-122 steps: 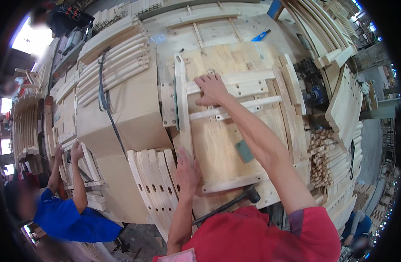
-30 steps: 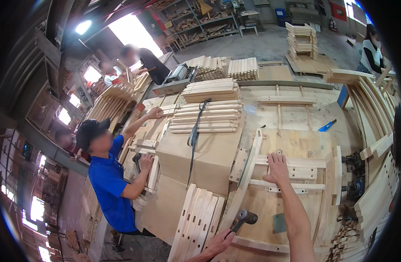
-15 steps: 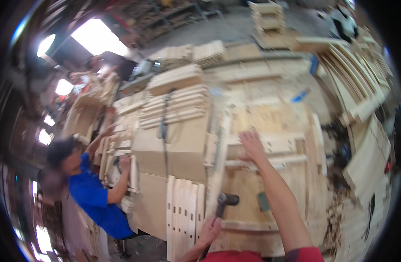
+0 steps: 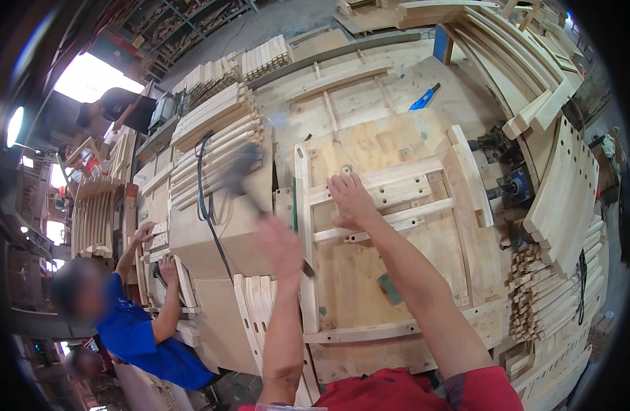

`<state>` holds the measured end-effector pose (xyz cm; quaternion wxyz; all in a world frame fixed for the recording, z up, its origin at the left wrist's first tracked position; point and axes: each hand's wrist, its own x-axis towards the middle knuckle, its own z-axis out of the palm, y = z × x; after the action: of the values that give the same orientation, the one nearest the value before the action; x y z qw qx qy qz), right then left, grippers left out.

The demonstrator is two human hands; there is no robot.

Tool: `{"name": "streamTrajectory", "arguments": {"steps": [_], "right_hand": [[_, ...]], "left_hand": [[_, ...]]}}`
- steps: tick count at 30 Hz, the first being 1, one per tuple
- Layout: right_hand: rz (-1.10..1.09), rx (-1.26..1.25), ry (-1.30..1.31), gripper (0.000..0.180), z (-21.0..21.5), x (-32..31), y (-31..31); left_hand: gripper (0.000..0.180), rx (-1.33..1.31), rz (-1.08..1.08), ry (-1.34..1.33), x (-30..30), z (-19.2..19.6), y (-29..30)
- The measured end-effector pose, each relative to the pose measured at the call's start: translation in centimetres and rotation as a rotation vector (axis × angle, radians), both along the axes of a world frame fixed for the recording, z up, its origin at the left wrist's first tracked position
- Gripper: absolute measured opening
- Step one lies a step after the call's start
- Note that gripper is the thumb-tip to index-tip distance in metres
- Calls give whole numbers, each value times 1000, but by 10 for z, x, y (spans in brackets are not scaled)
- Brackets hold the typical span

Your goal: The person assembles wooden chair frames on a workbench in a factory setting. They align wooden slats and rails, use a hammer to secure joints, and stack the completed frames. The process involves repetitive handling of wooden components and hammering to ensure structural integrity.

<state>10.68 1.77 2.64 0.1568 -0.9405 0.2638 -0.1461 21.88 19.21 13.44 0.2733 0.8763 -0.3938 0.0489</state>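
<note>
smooth, matt wooden frame (image 4: 431, 207); matt cardboard (image 4: 215, 308); soft cloth sleeve (image 4: 486, 392).

The blurred left grip (image 4: 281, 248) is curled; the right grip (image 4: 354, 201) lies palm down, arm (image 4: 419, 279) outstretched.

Woodworking workshop: stacked slats (image 4: 209, 122), wooden frame (image 4: 425, 208) on plywood-topped bench (image 4: 377, 147), mallet (image 4: 243, 164), loaded shelves (image 4: 204, 20) behind.

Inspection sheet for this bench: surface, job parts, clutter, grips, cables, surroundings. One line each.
Surface: plywood board under the wooden frame.
Job parts: wooden frame lying flat; mallet, head motion-blurred.
Clutter: blue utility knife beyond the frame; green pad within it.
Grips: left grip closed on the mallet's handle; right grip spread on the frame.
Cables: none made out; black strap across stacked slats.
Surroundings: co-worker at left; curved boards stacked far right.
</note>
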Motion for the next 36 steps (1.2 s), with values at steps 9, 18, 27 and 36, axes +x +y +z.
{"name": "streamTrajectory", "arguments": {"steps": [9, 18, 27, 36], "right_hand": [[-46, -23, 9, 91, -19, -19, -13], [-36, 34, 107, 104, -41, -42, 1], [88, 12, 25, 98, -33, -15, 18], [-516, 27, -500, 82, -2, -168, 50]], "left_hand": [[30, -543, 9, 358, -2, 113, -45], [31, 13, 0, 318, -29, 40, -50], [45, 99, -66, 111, 9, -29, 1], [28, -655, -531, 486, -117, 103, -115]]}}
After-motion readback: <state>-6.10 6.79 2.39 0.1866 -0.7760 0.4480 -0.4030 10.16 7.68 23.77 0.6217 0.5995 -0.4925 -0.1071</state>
